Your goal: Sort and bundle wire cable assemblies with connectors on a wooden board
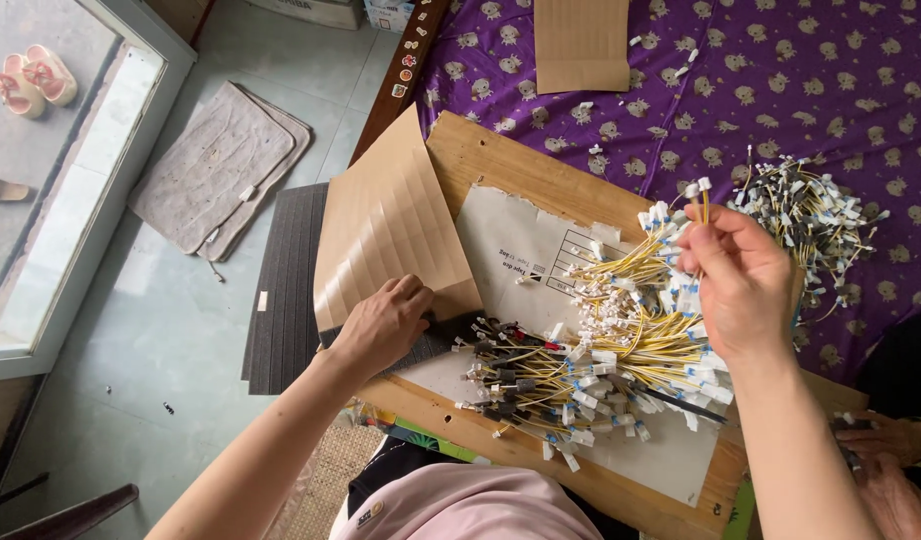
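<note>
Hands over a wooden board (pixel 480 160) laid on a bed with a purple patterned sheet (pixel 830 80). Left hand (pixel 385 322) stretched forward, palm down, knuckles up, fingers curled and pressed onto the lower edge of a tan backing sheet (pixel 385 225) ridged with strips, at the board's left side. Right hand (pixel 742 285) raised above the board, back toward the camera, wrist bent, thumb and forefinger pinched together on a short yellow wire (pixel 703 200) tipped with a white connector, held upright. Just below and left of that hand, piled on a torn white paper (pixel 510 250), a heap of yellow wires (pixel 620 330) with white ends, some with dark sleeves nearer the left hand. Beyond the right hand, on the sheet, a second bundle of wires (pixel 805 215). Farther up the bed, a folded brown card (pixel 580 45). At the lower right edge, another person's hands (pixel 890 455), partly cut off.
</note>
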